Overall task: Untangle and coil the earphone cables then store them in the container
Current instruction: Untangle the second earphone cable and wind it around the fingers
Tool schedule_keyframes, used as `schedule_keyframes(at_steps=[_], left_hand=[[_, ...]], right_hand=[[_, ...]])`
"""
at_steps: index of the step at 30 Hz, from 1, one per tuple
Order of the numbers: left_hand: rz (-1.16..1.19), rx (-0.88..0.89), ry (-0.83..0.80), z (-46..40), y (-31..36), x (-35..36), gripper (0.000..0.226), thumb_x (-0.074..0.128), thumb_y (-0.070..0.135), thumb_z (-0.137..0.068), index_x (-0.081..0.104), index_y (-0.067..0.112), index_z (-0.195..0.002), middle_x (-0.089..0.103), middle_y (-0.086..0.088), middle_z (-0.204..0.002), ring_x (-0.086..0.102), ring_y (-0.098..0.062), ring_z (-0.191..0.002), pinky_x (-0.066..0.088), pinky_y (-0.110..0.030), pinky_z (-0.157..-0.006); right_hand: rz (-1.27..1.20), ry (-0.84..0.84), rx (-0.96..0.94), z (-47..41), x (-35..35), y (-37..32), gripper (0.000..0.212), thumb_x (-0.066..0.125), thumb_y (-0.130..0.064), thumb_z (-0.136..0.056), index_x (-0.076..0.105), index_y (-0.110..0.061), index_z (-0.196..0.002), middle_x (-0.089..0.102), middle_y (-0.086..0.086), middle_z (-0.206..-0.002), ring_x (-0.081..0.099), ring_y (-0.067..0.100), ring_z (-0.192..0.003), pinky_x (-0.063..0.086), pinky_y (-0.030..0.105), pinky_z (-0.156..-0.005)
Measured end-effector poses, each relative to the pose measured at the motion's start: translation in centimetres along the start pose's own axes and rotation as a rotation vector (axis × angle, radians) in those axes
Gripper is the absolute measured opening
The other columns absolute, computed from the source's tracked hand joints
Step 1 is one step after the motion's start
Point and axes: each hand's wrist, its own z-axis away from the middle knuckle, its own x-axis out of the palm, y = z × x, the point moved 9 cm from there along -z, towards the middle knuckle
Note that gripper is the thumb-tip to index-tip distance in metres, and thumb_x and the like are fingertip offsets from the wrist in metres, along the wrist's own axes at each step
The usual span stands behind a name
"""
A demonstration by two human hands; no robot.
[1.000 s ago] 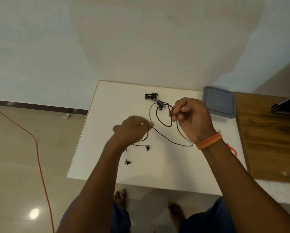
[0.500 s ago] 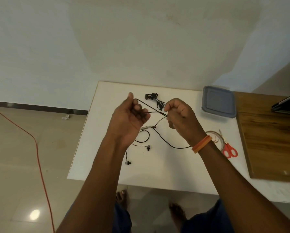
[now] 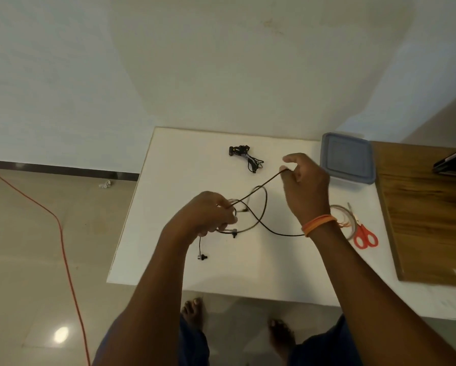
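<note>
Since earlier, right hand (image 3: 304,180) pulls its pinched earphone cable (image 3: 258,204) rightward, tensioning it against clenched left hand (image 3: 211,213), freeing tangles.

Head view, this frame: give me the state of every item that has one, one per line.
Left hand: closed on the earphone cable.
Right hand: pinching the same cable, raised.
Earphone cable: stretched between the hands, rest looped loose on the table.
Second earphones: bundled, lying untouched.
Container: lid on, shut.
Scissors: closed, flat on table.
Tape roll: lying flat, partly hidden by the wrist.
</note>
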Motion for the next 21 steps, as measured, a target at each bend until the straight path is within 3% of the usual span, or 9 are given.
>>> schedule_keyframes(at_steps=[2,4,6,8,9,11,12,14,21], left_hand=[[-0.074,0.024,0.04,-0.3,-0.3,-0.3,0.012,0.064,0.015,-0.087,0.071,0.006,-0.09,0.065,0.004,-0.055,0.046,-0.009,-0.053,0.034,-0.02,-0.05],[0.066,0.09,0.232,-0.3,0.0,-2.5,0.011,0.067,0.019,-0.087,0.072,0.011,-0.082,0.069,0.003,-0.058,0.058,-0.01,-0.062,0.042,-0.023,-0.059],[0.447,0.136,0.367,0.1,0.0,-4.3,0.008,0.07,0.021,-0.088,0.071,0.014,-0.083,0.069,0.002,-0.062,0.064,-0.014,-0.069,0.053,-0.029,-0.069],[0.982,0.109,0.285,-0.3,-0.3,-4.0,0.004,0.066,0.015,-0.091,0.067,0.011,-0.088,0.063,0.0,-0.061,0.065,-0.018,-0.068,0.059,-0.035,-0.079],[1.222,0.081,0.189,-0.4,0.0,-3.3,0.005,0.061,0.011,-0.093,0.063,0.011,-0.088,0.056,0.001,-0.057,0.063,-0.016,-0.06,0.06,-0.032,-0.074],[1.438,0.024,0.007,-0.1,0.8,-2.2,0.013,0.052,0.008,-0.094,0.058,0.013,-0.084,0.04,0.005,-0.049,0.043,-0.006,-0.039,0.046,-0.016,-0.043],[1.415,0.018,-0.055,0.1,1.2,-1.9,0.015,0.049,0.009,-0.094,0.057,0.014,-0.082,0.036,0.007,-0.047,0.033,-0.004,-0.033,0.03,-0.013,-0.032],[1.242,0.048,-0.108,0.3,1.8,-1.7,0.016,0.048,0.011,-0.093,0.058,0.015,-0.081,0.032,0.008,-0.047,0.023,-0.003,-0.03,0.013,-0.014,-0.03],[0.665,0.367,-0.276,2.6,3.3,-2.6,0.019,0.058,0.013,-0.086,0.076,0.014,-0.09,0.032,0.005,-0.052,0.022,-0.005,-0.04,0.014,-0.022,-0.045]], right_hand=[[-0.007,0.091,0.106,-0.8,-1.3,1.8,0.01,0.064,-0.012,-0.088,0.069,-0.01,-0.096,0.05,-0.009,-0.058,0.048,0.003,-0.054,0.032,0.004,-0.056],[0.041,0.07,0.155,-1.2,-1.8,3.1,0.009,0.063,-0.012,-0.087,0.072,-0.011,-0.09,0.06,-0.005,-0.066,0.052,0.006,-0.059,0.036,0.008,-0.059],[0.068,-0.037,0.161,-1.2,-0.8,4.1,0.013,0.063,-0.009,-0.086,0.076,-0.009,-0.085,0.07,0.003,-0.076,0.063,0.016,-0.068,0.047,0.019,-0.066],[0.061,-0.146,0.2,-0.7,0.8,5.1,0.013,0.066,-0.012,-0.085,0.077,-0.008,-0.082,0.073,0.008,-0.076,0.069,0.026,-0.074,0.054,0.029,-0.074],[0.068,-0.191,0.221,-0.4,1.5,5.5,0.012,0.067,-0.015,-0.084,0.078,-0.008,-0.084,0.074,0.009,-0.078,0.07,0.028,-0.077,0.057,0.035,-0.077],[0.087,-0.271,0.251,0.0,2.6,5.9,0.015,0.067,-0.02,-0.085,0.078,-0.011,-0.092,0.075,0.011,-0.086,0.07,0.03,-0.083,0.057,0.04,-0.083],[0.105,-0.296,0.249,0.2,2.9,6.0,0.017,0.066,-0.021,-0.086,0.078,-0.012,-0.096,0.075,0.012,-0.089,0.07,0.031,-0.085,0.057,0.041,-0.084],[0.157,-0.29,0.238,0.2,2.7,6.1,0.019,0.064,-0.022,-0.088,0.077,-0.012,-0.099,0.075,0.012,-0.095,0.069,0.031,-0.091,0.055,0.04,-0.088],[0.229,-0.244,0.21,-0.4,1.9,6.4,0.021,0.059,-0.019,-0.091,0.076,-0.007,-0.094,0.073,0.013,-0.089,0.067,0.031,-0.089,0.047,0.026,-0.078]])
